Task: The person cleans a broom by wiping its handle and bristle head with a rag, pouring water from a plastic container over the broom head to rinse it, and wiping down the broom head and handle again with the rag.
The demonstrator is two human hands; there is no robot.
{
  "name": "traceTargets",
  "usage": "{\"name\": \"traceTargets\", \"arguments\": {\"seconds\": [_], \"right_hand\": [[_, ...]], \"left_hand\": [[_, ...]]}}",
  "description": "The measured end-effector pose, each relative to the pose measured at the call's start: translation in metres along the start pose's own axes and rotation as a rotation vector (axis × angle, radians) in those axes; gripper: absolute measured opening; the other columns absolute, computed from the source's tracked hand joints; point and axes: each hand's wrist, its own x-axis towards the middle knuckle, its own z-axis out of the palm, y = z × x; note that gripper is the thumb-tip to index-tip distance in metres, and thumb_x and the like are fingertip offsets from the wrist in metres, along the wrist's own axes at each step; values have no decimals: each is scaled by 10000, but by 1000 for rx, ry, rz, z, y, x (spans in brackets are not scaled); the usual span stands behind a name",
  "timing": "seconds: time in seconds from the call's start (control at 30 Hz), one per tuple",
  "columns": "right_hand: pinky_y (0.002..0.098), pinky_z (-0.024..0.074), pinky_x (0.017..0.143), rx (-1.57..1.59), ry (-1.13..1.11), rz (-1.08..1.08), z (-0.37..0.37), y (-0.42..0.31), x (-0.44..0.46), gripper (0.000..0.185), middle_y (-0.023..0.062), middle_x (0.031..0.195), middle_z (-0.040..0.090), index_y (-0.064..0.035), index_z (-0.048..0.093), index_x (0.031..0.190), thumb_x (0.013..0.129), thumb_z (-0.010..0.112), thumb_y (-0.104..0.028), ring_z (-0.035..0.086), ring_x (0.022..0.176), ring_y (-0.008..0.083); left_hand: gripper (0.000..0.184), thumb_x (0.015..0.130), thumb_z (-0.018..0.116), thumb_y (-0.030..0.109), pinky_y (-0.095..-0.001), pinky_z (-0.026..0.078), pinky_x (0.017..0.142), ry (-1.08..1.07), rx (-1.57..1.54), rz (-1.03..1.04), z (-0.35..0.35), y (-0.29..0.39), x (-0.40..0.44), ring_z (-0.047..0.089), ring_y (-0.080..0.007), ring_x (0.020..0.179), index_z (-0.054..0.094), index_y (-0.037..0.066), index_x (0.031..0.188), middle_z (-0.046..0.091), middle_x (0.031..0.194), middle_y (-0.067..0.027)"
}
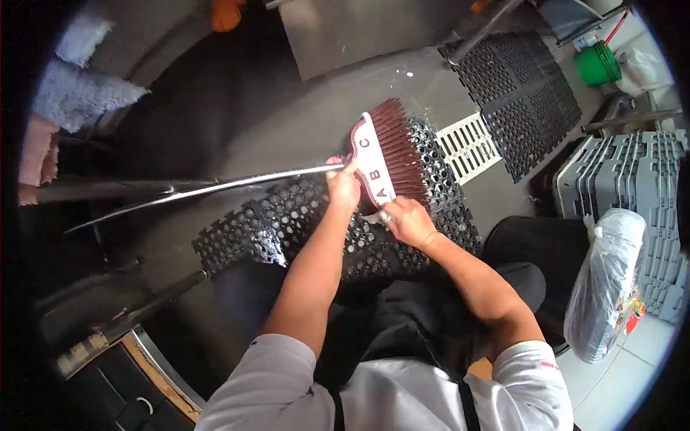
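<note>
Two bare hands, the left hand (343,185) and the right hand (410,221), are at one broom (375,158). Three letters (374,174) mark its head, between them. One drain grate (467,147) lies beyond the right hand. Farther to that hand's right come at least one green bucket (598,65), one plastic-wrapped bundle (604,287) and several stacked grey crates (654,208), too overlapped to count exactly.

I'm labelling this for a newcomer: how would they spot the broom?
Start at the black holed mat across the picture's middle. Above it, the left hand grips the broom by its neck. Dark red bristles and a white band lettered ABC set it apart from the mat and pale grate.
</note>
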Motion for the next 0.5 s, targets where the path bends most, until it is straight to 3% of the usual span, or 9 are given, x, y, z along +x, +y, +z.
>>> {"name": "traceTargets", "arguments": {"seconds": [0.1, 0.13, 0.17, 0.2, 0.27, 0.33, 0.4, 0.43, 0.5], "right_hand": [[429, 526, 769, 210, 346, 336, -11, 6, 22, 203, 198, 928, 658, -60, 628, 963, 778, 578, 7, 639, 912, 407], [442, 523, 737, 240, 412, 371, -25, 8, 39, 114, 207, 871, 659, -45, 622, 957, 849, 583, -51, 647, 858, 420], [432, 520, 724, 219, 425, 524, -38, 5, 60, 161, 226, 856, 668, -17, 642, 978, 910, 634, -163, 665, 845, 400], [452, 504, 696, 103, 490, 516, -48, 5, 79, 334, 253, 818, 657, 17, 637, 959, 921, 646, -315, 652, 816, 428], [481, 492, 681, 92, 563, 446, -50, 11, 113, 383, 257, 795, 648, 25, 628, 954, 925, 615, -357, 636, 777, 457], [496, 469, 714, 7, 425, 382, -39, 14, 132, 276, 218, 832, 652, -18, 597, 856, 931, 583, -284, 633, 811, 421], [504, 422, 853, -176, 269, 58, -21, 15, 124, 204, 189, 994, 648, -36, 629, 932, 925, 561, -228, 603, 998, 374], [512, 362, 945, 27, 310, -45, -9, 17, 114, 213, 167, 1098, 626, -50, 647, 1054, 915, 549, -177, 554, 1090, 347], [478, 397, 939, -71, 254, -192, -4, 15, 91, 267, 149, 1089, 638, -69, 650, 1138, 891, 573, -137, 569, 1035, 336]], "left_hand": [[359, 848, 629, -81, -387, 489, 853, -51, 6, -58, -5, -7, -13, 571, -180, 968, 418, 163, 1005, 534, 971, -14], [354, 849, 632, -77, -372, 498, 825, -69, 5, -71, -3, -9, -18, 579, -175, 931, 420, 160, 1005, 530, 942, -11], [336, 858, 636, -65, -333, 503, 747, -24, -13, -45, -4, -15, -20, 583, -159, 829, 430, 159, 999, 531, 905, -2], [329, 861, 636, -62, -326, 501, 744, 1, -40, -47, 0, -17, -26, 580, -154, 826, 434, 159, 998, 530, 901, 1], [317, 869, 636, -55, -312, 496, 739, 43, -80, -50, 11, -16, -39, 575, -145, 820, 442, 160, 997, 527, 894, 7], [293, 877, 633, -51, -279, 472, 782, 55, -118, 16, 17, -21, -42, 548, -124, 848, 465, 168, 974, 499, 853, 37], [279, 865, 627, -56, -268, 459, 761, 46, -202, 20, 24, -18, -39, 530, -117, 803, 463, 162, 920, 476, 821, 47], [282, 847, 619, -66, -265, 453, 744, 1, -221, 7, 31, -4, -44, 522, -116, 780, 457, 160, 896, 468, 812, 49], [301, 787, 579, -100, -272, 450, 720, -63, -268, 23, 37, 10, -47, 515, -118, 737, 439, 155, 865, 443, 788, 40]]}}
